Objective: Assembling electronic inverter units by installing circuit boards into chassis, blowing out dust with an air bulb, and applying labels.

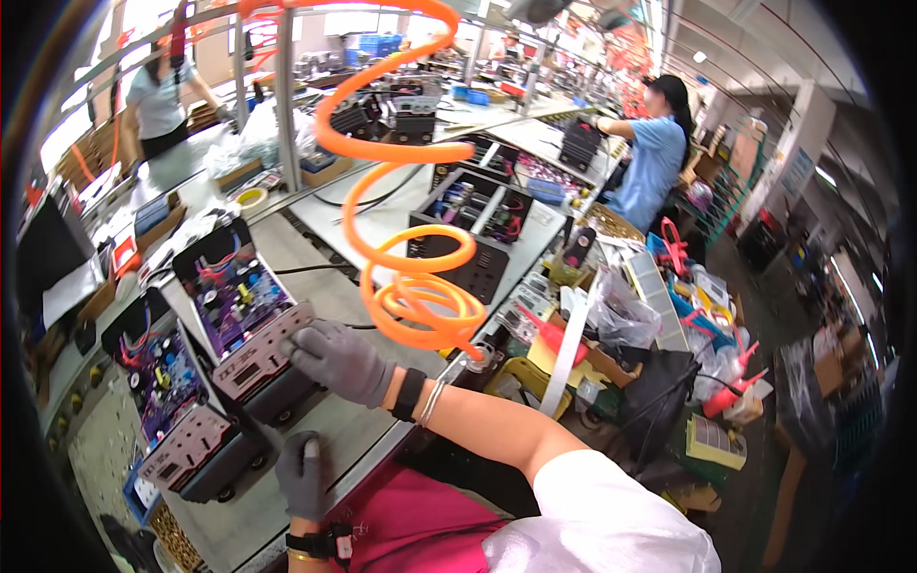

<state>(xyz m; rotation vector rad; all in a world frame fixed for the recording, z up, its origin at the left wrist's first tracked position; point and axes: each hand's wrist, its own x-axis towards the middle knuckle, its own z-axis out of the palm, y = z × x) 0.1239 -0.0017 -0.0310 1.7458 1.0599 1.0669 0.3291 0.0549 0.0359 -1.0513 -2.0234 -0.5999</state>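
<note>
"Which colours do you have on?"
"My right hand (339, 363) and left hand (302, 475) are both in plain grey gloves (355, 371), with black wristbands (409, 394); my sleeve (611, 497) is white, the cloth (420, 525) at my waist magenta."
"And the open units (234, 306)?"
"Purple boards (227, 322) in both, dotted yellow and blue, with red and blue wires (218, 264). I see their front panels (263, 351) in pale silver, marked black and red."
"Anything brighter?"
"The coiled hose (420, 153), plain orange; a co-worker's shirt (659, 153), light blue."

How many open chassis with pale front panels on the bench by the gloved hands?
2: the right chassis, with the right hand at its panel, and the left chassis beside it. Both mostly in view.
</note>
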